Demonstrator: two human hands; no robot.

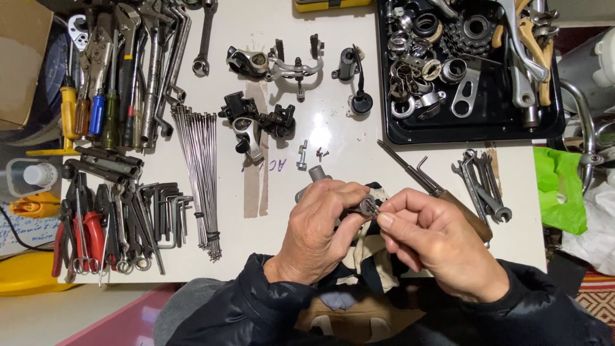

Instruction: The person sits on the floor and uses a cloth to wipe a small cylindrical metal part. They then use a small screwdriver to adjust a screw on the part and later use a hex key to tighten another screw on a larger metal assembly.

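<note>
Metal part [367,205], small and grey with a round end, pinched between both hands just above the near table edge [256,269]. Left hand [318,230] wrapped round its body, thumb and fingers closed tight. Right hand [435,240] pinching at the round end with thumb and forefinger, maybe on a tiny fastener; too small to tell. Neither hand spread or free.

Risks, as judged from here:
- Held in mid-air over lap and striped cloth [368,250], not resting on the white table. Slip of the right-hand pinch = small piece down into cloth or onto floor, hard to find.
- Loose bolt [302,157] and tiny screws [321,153] lying bare just beyond the hands. Sleeve or wrist sweep forward could scatter them.
- Wooden-handled tool [448,198] lying diagonally just beside right hand, shaft pointing away. Knock with the knuckles could roll it into the wrench bunch [483,186] or off the edge.
- Bundle of spokes [198,179] overhanging toward near edge at left; left elbow swing could catch it.
- Grip force: left hand hides most of the part, so alignment only visible at the round end. Cross-threading or a skewed fit plausible if turned blind.

Black parts tray [474,131] and brake calipers [291,67] well apart, no concern.
</note>
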